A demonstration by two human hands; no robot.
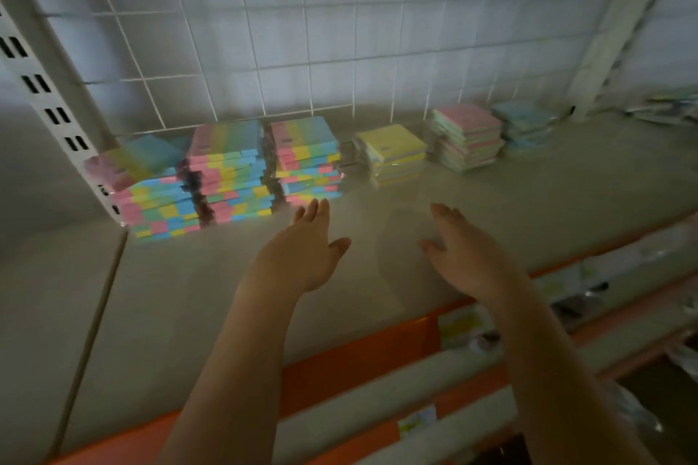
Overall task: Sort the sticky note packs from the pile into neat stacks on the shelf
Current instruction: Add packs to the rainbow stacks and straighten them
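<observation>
**Empty hands before the stacks**

We held both hands out over the shelf (491,200), and neither had hold of anything. Our left hand (302,249) was flat, fingers straight and close together, its tips just short of the third striped stack (308,159). Our right hand (464,253) was spread loosely, palm down, over bare shelf, well apart from any pack.

The packs stood in a row along the back by the wire grid (302,30): a slumped striped stack (151,192) at the left, its top packs tilted; a middle striped stack (230,170) beside it; then the third; then a yellow stack (393,151), a pink stack (468,136) and a blue stack (525,125).

The step, as we judged it, was squaring up. To do it well we would have pressed flat palms against opposite sides of one stack at a time, gently, since the wrapped packs probably slide. The slumped stack needed it most; we would have steadied its top while pushing the lower packs in.

No loose pile showed in view, so we could not tell how much sorting remained. Motion blur smeared our hands and the far stacks, and we could not count packs. Things on the lower shelves (566,294) and past the right upright (619,34) were too blurred to name.
</observation>
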